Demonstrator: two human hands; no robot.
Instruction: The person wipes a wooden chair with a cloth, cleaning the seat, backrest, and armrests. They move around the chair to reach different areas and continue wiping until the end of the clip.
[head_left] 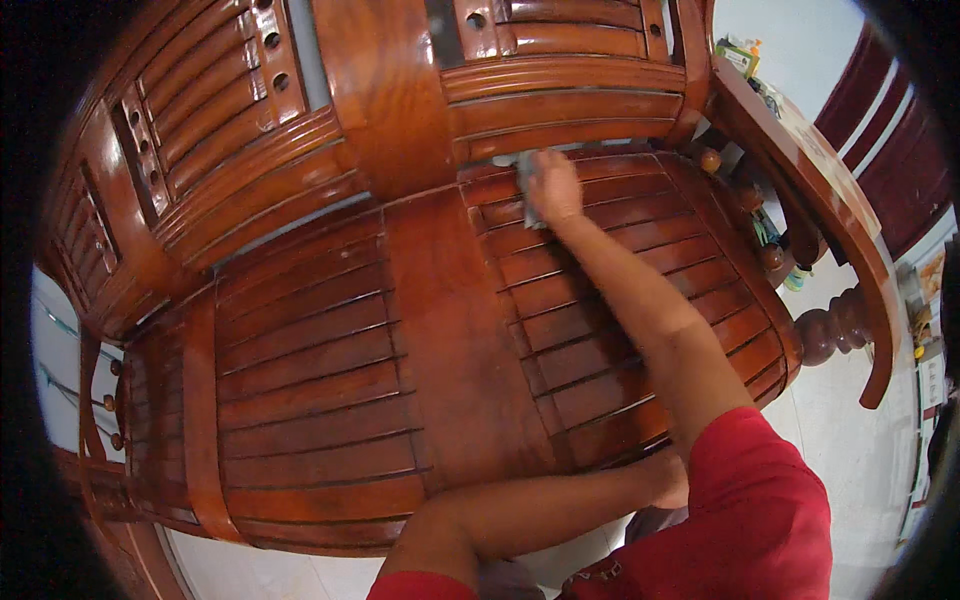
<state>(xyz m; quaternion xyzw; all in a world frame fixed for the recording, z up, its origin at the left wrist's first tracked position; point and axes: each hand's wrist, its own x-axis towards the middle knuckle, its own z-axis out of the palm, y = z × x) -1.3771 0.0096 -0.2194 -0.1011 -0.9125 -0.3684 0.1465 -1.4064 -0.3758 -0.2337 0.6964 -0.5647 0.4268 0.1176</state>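
My right arm reaches across a glossy reddish-brown wooden bench (450,330) to the rear of its slatted seat. There my right hand (556,188) is closed on a greyish cloth (534,213), pressed against the seat slats just below the backrest (390,90). My left forearm lies crosswise along the seat's front edge. At its end, my left hand (672,478) is partly covered by my right arm and red sleeve, so its fingers do not show.
A curved armrest (800,190) with turned spindles (835,325) bounds the bench on the right. Behind it stands a surface with a green-and-white package (738,58) and small items. Pale floor tiles (835,430) lie right of the bench. Another armrest (90,400) is at the left.
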